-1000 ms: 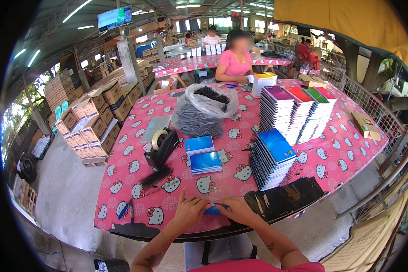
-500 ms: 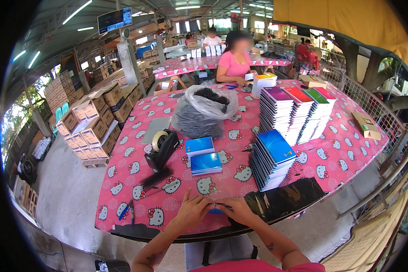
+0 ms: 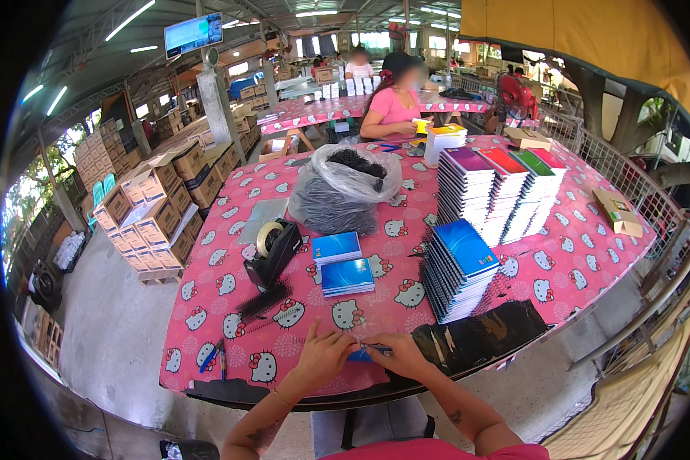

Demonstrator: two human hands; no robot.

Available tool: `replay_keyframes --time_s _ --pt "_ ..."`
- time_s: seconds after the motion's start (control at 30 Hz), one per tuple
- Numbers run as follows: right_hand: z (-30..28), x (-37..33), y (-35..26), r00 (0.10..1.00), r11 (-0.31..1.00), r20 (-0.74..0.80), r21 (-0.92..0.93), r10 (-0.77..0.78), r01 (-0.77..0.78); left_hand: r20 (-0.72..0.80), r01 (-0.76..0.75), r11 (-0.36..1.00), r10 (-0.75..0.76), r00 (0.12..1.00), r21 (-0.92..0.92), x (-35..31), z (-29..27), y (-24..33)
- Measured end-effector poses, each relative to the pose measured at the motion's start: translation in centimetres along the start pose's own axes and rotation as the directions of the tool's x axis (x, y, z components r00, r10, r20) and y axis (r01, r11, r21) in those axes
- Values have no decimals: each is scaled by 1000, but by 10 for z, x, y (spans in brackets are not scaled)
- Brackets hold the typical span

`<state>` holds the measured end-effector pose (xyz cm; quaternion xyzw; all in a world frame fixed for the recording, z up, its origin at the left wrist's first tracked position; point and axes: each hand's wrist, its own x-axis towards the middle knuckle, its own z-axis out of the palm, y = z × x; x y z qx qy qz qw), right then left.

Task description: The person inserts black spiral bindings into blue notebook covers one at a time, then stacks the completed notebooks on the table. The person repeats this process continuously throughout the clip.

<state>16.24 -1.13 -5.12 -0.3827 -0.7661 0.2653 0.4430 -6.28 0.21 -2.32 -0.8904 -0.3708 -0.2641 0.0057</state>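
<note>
At the near table edge, my left hand (image 3: 328, 354) is closed on a blue-covered notebook (image 3: 357, 356), mostly hidden beneath both hands. My right hand (image 3: 399, 356), close beside it, is closed around a small dark-and-blue tool (image 3: 382, 349). Its kind is hard to make out. Both hands meet over the notebook's edge. Ahead of them lie two small piles of blue notebooks (image 3: 347, 277). A taller stack of blue spiral notebooks (image 3: 461, 268) rises to the right. Black plastic coils (image 3: 265, 303) lie left, near blue-handled pliers (image 3: 209, 357) and a pen-like item (image 3: 223, 360).
A black tape dispenser (image 3: 272, 257) stands left of a clear bag of black coils (image 3: 337, 192). Purple, red and green notebook stacks (image 3: 506, 192) stand at the right. Across the pink table (image 3: 230, 284), a person in pink (image 3: 395, 111) works. Cartons (image 3: 149, 215) are piled left.
My right hand has turned slightly, showing more of the tool's blue part; my left hand stays nearly in place. The person across the table now holds up something yellow.
</note>
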Motion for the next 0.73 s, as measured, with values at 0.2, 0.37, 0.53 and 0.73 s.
replay_keyframes --time_s 0.2,0.37,0.53,0.73 --pt "-8 -13 10 987 921 22 357 158 -156 -25 -71 997 71 997 21 -1 7 3" --pt "-2 -28 28 955 901 133 316 266 -296 52 -39 982 30 998 185 11 7 15" --pt "8 -30 20 913 880 94 243 398 -409 -18 103 958 -102 995 266 -15 26 44" --pt "13 -27 22 958 910 83 297 276 -288 390 61 998 -44 920 -32 -4 11 1"
